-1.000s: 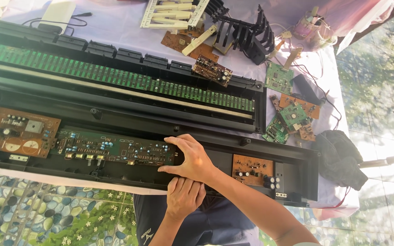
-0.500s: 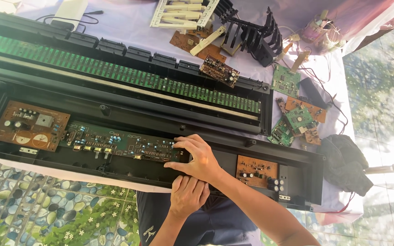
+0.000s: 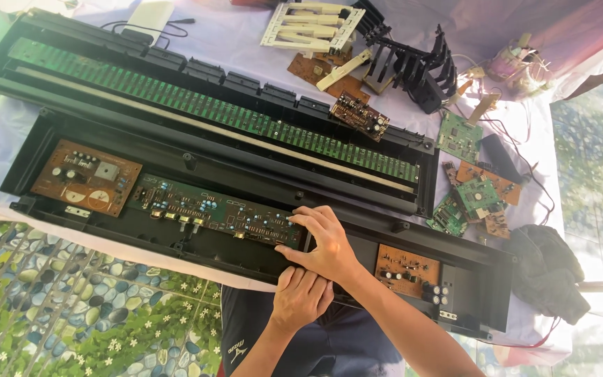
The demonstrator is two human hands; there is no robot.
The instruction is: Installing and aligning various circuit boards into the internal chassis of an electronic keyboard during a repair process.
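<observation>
A long black keyboard case (image 3: 197,164) lies opened on the table, with a green key-contact strip (image 3: 211,112) along its far half. In the near half sit a brown circuit board (image 3: 86,177) at the left, a long green circuit board (image 3: 211,211) in the middle and a small brown board (image 3: 405,269) at the right. My right hand (image 3: 324,244) spans the right end of the green board, thumb at its near edge and fingers over the top. My left hand (image 3: 301,297) lies just below it, fingers flat on the case's near rim.
Loose green and brown circuit boards (image 3: 476,192) lie at the right beside a dark cloth (image 3: 549,276). At the back are white keys (image 3: 308,28), black key parts (image 3: 420,66), another small board (image 3: 359,115) and wires. Patterned pebble flooring (image 3: 71,314) lies below the table edge.
Both hands stay at the right end of the green board. Only the view has shifted a little, so the case sits slightly lower and to the right in the picture.
</observation>
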